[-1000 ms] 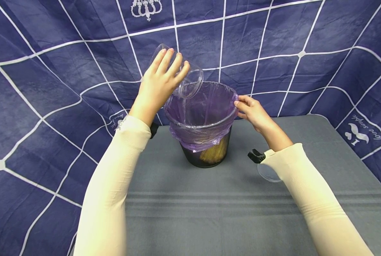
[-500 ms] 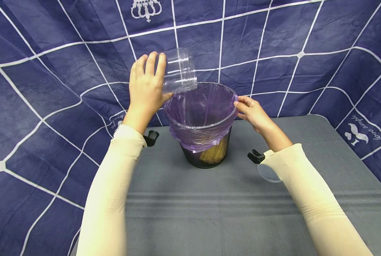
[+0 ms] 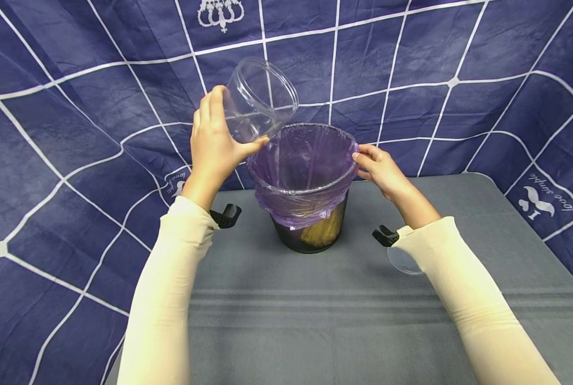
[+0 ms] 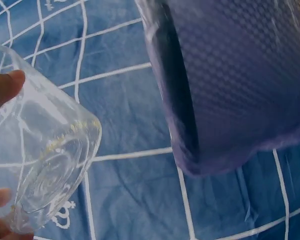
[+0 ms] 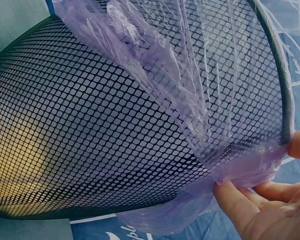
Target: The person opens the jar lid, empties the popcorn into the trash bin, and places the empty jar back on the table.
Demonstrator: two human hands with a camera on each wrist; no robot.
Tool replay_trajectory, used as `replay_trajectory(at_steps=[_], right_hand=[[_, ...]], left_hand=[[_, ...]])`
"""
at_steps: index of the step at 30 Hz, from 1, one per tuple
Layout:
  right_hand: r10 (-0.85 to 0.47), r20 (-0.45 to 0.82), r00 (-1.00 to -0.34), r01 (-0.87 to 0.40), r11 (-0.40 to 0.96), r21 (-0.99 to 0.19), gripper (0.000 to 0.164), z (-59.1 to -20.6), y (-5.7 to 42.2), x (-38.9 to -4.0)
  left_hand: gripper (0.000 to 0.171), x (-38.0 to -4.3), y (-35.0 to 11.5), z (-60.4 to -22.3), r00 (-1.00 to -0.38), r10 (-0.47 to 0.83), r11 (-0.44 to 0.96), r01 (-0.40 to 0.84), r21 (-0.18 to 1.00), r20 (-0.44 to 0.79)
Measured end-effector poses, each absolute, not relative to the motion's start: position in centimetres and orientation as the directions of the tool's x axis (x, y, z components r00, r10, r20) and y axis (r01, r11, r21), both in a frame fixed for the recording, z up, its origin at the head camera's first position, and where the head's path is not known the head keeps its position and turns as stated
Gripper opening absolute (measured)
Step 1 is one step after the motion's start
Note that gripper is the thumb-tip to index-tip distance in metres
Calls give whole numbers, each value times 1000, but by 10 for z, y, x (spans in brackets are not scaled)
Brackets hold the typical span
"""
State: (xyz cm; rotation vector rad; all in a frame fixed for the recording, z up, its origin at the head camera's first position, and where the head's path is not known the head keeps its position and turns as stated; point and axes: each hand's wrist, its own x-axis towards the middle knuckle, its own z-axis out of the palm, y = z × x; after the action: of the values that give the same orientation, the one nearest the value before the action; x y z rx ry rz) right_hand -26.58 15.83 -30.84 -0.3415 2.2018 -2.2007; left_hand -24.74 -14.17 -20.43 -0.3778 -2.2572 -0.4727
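Observation:
A clear plastic jar (image 3: 259,93) is in my left hand (image 3: 213,140), fingers and thumb around its side. It is tilted above the left rim of a black mesh bin (image 3: 291,238), its mouth facing up and right. Specks of yellow cling near the jar's base in the left wrist view. A purple plastic bag (image 3: 296,206) lines the bin and folds over its rim. On the bin's right side my right hand (image 3: 381,170) pinches the rim and bag; in the right wrist view, a finger and thumb (image 5: 235,200) hold the purple film. Something yellow (image 3: 325,230) shows through the mesh, low in the bin.
A clear round lid (image 3: 405,262) lies on the grey tabletop (image 3: 310,331), partly hidden by the right sleeve (image 3: 430,240). Blue cloth with white lines (image 3: 363,64) hangs close behind the bin and on both sides.
The left hand has moved a little left and turned the jar from mouth-down over the bin, through sideways, to mouth-up. The right hand keeps its grip on the rim.

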Motion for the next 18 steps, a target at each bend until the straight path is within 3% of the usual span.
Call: replay_trajectory(at_steps=[8, 15, 18], right_hand=[[-161, 130, -978, -133, 9, -991, 43, -308, 158, -266], [-166, 128, -978, -130, 4, -991, 44, -308, 158, -265], [-167, 129, -978, -131, 2, -991, 44, -308, 159, -265]], left_hand=[[96, -246, -140, -207, -702, 55, 746, 501, 438, 710], [81, -234, -137, -210, -794, 34, 471, 548, 691, 606], [79, -228, -134, -212, -811, 55, 363, 560, 745, 582]])
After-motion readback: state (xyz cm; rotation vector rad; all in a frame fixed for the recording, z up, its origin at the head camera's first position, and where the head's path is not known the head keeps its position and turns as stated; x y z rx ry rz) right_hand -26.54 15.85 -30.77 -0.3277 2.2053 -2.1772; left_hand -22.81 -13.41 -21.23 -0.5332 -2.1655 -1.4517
